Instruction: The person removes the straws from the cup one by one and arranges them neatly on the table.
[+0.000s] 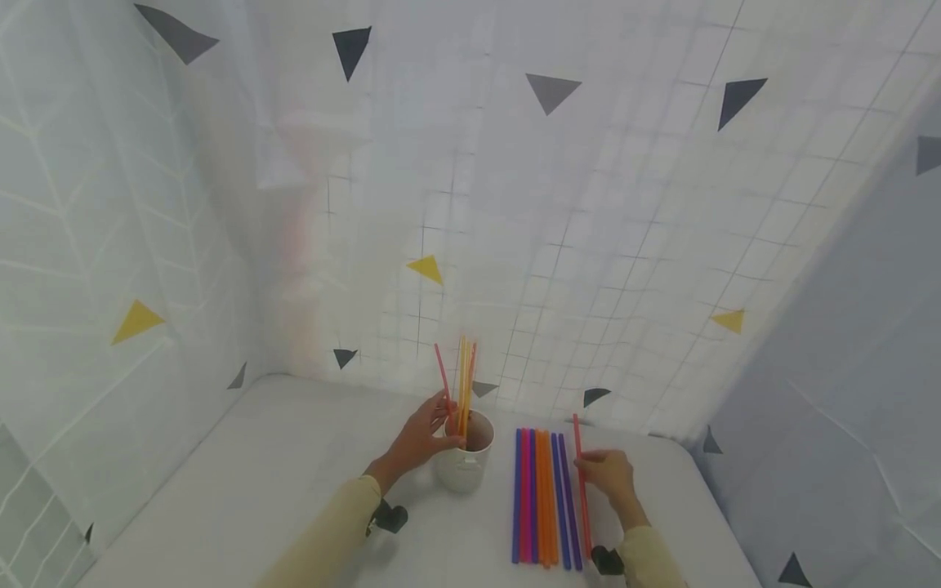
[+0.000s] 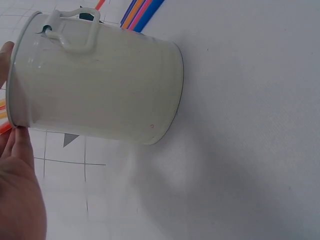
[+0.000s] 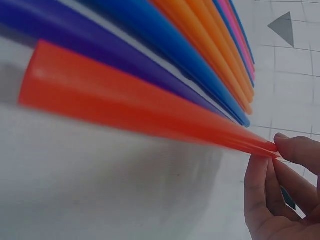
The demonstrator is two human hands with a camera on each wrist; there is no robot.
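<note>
A red straw, right of the white mug, is pinched by the right hand. The left hand touches the mug's rim; whether it grips, I cannot tell. Coloured straws lie right of the mug.

I have two bare hands on feed, well apart, both over table. Left forearm, sleeved pale yellow, slants up-right in head view; left hand toward back edge, thumb apart from bent fingers; can't confirm firm grip from my end. Right forearm, same sleeve colour, slants up-left, shorter in my view; right hand nearer right edge, fingertips in pinch, other fingers bent alongside.
</note>
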